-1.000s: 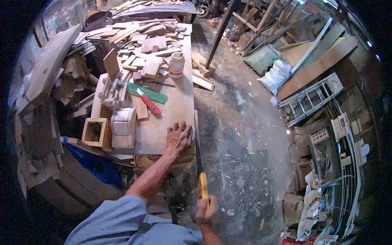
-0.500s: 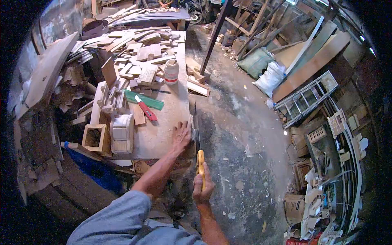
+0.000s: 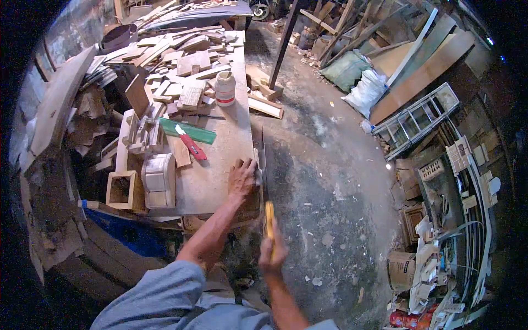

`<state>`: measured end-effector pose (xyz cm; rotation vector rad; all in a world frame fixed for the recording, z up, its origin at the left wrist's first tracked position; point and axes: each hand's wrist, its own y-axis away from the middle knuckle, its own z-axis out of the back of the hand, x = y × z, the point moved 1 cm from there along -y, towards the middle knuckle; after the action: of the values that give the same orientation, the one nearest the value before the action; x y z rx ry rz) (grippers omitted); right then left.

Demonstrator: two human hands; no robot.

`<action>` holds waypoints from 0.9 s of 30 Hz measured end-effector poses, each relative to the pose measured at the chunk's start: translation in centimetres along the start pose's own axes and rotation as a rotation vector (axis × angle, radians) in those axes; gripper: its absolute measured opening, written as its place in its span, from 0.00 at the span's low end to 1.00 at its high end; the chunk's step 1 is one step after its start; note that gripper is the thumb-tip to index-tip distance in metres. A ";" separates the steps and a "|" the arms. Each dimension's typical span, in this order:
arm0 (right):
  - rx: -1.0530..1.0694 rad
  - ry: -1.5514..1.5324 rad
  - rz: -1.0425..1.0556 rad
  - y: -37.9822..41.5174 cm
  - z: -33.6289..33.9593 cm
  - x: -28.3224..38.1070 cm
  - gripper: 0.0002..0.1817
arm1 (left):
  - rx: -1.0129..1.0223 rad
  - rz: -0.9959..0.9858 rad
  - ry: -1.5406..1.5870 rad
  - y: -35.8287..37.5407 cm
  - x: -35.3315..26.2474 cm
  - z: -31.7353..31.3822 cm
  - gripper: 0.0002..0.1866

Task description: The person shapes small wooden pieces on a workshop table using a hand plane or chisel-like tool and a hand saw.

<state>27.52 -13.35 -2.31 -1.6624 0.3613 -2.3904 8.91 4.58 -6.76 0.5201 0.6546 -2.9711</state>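
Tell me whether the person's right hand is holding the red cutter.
No, the right hand grips a yellow-handled saw, while the red cutter lies on the workbench.

The person's left hand [image 3: 243, 180] rests at the near right edge of a table [image 3: 212, 190]; the right hand [image 3: 273, 253] grips a saw [image 3: 269, 213] by its yellow handle, blade pointing away. Farther off, a red cutter [image 3: 192, 146] overlaps a green strip [image 3: 204, 136], and wood scraps [image 3: 192, 63] lie left of a white bottle [image 3: 225, 89].
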 end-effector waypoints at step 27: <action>0.053 -0.054 -0.269 -3.0 4.3 7.4 0.20 | -0.047 -0.170 0.130 -0.3 1.6 -1.2 0.20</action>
<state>28.95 -13.18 6.68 -1.8503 0.0677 -2.5075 7.76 5.33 -8.19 0.6928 0.8171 -3.0890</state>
